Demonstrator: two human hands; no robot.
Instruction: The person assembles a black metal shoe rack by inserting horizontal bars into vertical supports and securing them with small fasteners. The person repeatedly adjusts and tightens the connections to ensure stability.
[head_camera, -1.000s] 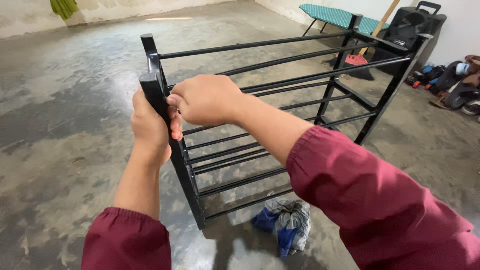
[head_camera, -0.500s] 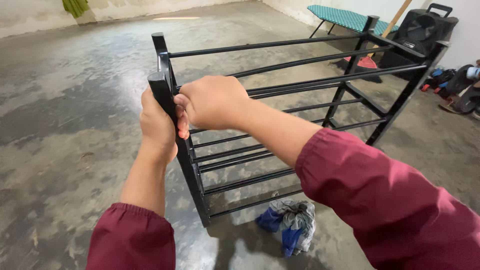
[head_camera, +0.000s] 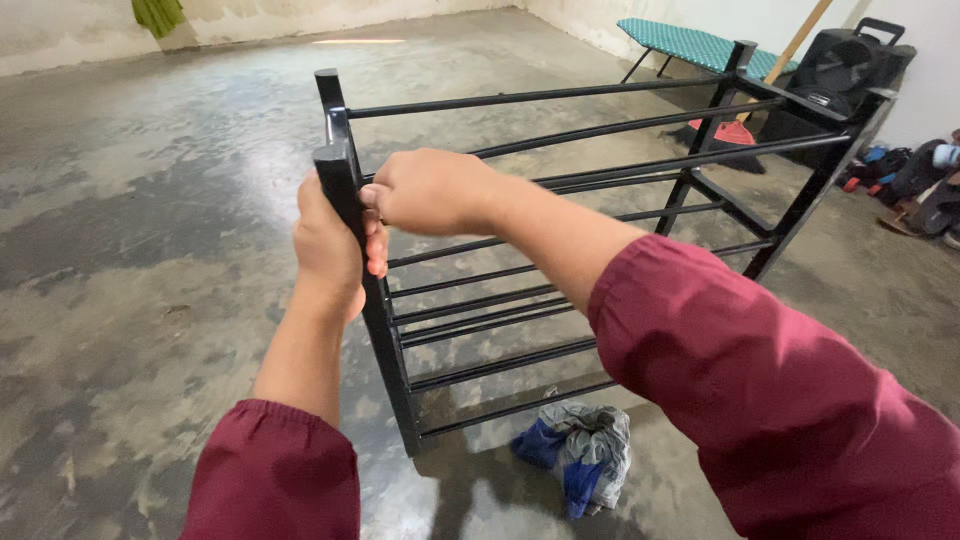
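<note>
On the grey concrete floor (head_camera: 120, 300) stands a black metal rack (head_camera: 560, 190) made of thin bars and four square posts. Its near post rises right in front of the person. The left hand (head_camera: 325, 250) is wrapped around this near post, close to the top, from the left side. The fingers are curled tight on it. The right hand (head_camera: 430, 190) comes across from the right and is closed on the same part of the rack, just beside the left hand. The two hands touch each other. What the right fingers press on is hidden behind the hand. Both arms wear dark red sleeves (head_camera: 780, 400).

Beside the foot of the near post lies a bunched-up cloth (head_camera: 580, 455), grey and blue. Past the far end of the rack there is an ironing board (head_camera: 690, 45) with a green cover. A black bag (head_camera: 845, 75) sits near the rack's far right post. Some shoes (head_camera: 920, 185) lie to the right of the rack, well apart from the hands.
</note>
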